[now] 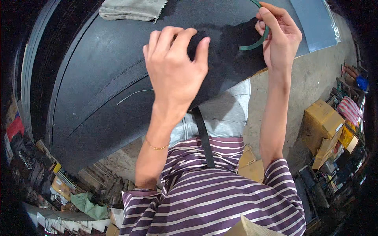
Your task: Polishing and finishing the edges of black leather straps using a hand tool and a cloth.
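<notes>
My right hand (280, 37) pinches a narrow green strip (252, 47) above the right part of the dark work table (90, 51). The strip bends in a curve, with one end hanging free below my fingers and the other running out at the top of the view. My left hand (175, 59) hovers over the middle of the table, thumb apart and fingers loosely bent, with nothing visible in it. Close to my left wrist, a long black strap (118, 84) with stitched edges lies on the table. A pale thread (134, 92) rests beside it.
A folded grey cloth (132, 10) lies at the table's far side. Long black strips (35, 63) curve along the left. A blue-grey sheet (315, 23) covers the right end. Another black strap (204, 137) hangs over my lap. Cardboard boxes (323, 122) stand on the floor at right.
</notes>
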Demonstrator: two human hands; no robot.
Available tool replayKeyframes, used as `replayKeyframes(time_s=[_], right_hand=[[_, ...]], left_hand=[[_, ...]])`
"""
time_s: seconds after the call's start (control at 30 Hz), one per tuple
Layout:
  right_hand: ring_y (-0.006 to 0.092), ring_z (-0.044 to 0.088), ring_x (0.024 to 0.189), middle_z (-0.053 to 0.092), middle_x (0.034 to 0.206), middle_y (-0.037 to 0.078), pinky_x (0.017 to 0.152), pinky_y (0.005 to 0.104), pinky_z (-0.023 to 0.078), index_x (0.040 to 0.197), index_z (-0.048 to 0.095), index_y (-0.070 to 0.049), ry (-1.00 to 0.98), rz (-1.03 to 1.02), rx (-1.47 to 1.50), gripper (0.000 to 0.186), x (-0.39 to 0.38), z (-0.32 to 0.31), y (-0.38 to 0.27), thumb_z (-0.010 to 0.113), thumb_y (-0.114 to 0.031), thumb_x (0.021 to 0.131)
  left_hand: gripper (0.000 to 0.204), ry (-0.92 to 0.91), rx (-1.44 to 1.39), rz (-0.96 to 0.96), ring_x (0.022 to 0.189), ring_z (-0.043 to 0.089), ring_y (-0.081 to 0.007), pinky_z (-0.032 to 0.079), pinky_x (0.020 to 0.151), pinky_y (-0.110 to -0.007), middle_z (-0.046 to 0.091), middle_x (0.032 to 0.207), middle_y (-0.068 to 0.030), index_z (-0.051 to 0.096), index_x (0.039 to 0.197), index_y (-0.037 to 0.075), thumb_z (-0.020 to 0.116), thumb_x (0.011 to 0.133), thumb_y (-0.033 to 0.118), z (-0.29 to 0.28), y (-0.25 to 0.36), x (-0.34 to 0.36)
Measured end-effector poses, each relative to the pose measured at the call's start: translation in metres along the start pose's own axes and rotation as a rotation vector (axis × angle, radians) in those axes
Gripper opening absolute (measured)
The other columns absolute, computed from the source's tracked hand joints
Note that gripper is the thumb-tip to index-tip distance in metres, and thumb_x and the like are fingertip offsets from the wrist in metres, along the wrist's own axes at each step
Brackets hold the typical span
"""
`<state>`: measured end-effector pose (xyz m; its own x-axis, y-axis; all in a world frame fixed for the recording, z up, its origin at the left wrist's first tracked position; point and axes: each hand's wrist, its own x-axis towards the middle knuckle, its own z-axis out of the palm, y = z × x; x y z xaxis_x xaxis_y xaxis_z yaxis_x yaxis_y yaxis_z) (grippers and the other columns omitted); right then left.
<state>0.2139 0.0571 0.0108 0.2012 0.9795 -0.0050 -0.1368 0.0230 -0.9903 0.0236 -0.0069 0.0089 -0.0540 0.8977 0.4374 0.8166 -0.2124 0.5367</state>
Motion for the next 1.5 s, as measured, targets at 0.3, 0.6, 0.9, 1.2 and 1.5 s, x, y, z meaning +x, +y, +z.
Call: replayKeyframes(time_s=[0.3, 0.6, 0.9, 1.2, 1.5], right_hand=[[0.0067, 0.053, 0.069, 0.064, 0.084, 0.007, 0.058, 0.0198, 0.04, 0.103, 0.066, 0.008, -0.143, -0.096, -0.031, 0.016, -0.004, -0.01, 0.009, 0.063, 0.001, 0.089], [0.0006, 0.048, 0.069, 0.059, 0.08, -0.003, 0.06, 0.0155, 0.036, 0.097, 0.069, 0.006, -0.354, -0.141, -0.415, 0.012, -0.015, -0.005, -0.001, 0.065, 0.005, 0.086], [0.0022, 0.051, 0.07, 0.059, 0.079, -0.001, 0.062, 0.0167, 0.039, 0.098, 0.069, 0.006, -0.414, -0.148, -0.438, 0.012, -0.014, -0.005, 0.0, 0.064, 0.005, 0.087], [0.0015, 0.05, 0.069, 0.06, 0.079, -0.002, 0.061, 0.018, 0.039, 0.097, 0.07, 0.003, -0.449, -0.171, -0.513, 0.012, -0.014, -0.006, 0.0, 0.067, 0.002, 0.086], [0.0022, 0.052, 0.071, 0.06, 0.08, -0.002, 0.063, 0.0168, 0.04, 0.096, 0.07, 0.003, -0.389, -0.172, -0.422, 0.011, -0.013, -0.008, 0.001, 0.066, 0.001, 0.086]], left_hand=[[0.012, 0.072, 0.028, 0.044, 0.082, 0.054, -0.0236, 0.036, 0.071, -0.038, 0.057, 0.085, -0.004, 0.067, 0.085, 0.006, 0.072, 0.075, 0.007, 0.019, 0.001, -0.006], [0.012, 0.077, -0.023, 0.061, 0.075, 0.057, -0.0259, 0.046, 0.066, -0.036, 0.062, 0.083, -0.0078, 0.067, 0.084, 0.001, 0.071, 0.073, -0.002, 0.012, 0.0, -0.004], [0.011, 0.06, -0.033, 0.051, 0.075, 0.058, -0.0254, 0.046, 0.066, -0.036, 0.062, 0.083, -0.0079, 0.067, 0.084, 0.002, 0.071, 0.074, -0.001, 0.012, 0.0, -0.005], [0.01, 0.05, -0.013, 0.067, 0.076, 0.058, -0.0263, 0.047, 0.068, -0.036, 0.062, 0.084, -0.0081, 0.067, 0.084, 0.002, 0.071, 0.075, 0.0, 0.011, 0.0, -0.005], [0.01, 0.072, -0.096, -0.016, 0.075, 0.057, -0.0237, 0.047, 0.069, -0.034, 0.059, 0.081, -0.0085, 0.061, 0.08, 0.001, 0.066, 0.074, -0.004, -0.001, -0.005, -0.005]])
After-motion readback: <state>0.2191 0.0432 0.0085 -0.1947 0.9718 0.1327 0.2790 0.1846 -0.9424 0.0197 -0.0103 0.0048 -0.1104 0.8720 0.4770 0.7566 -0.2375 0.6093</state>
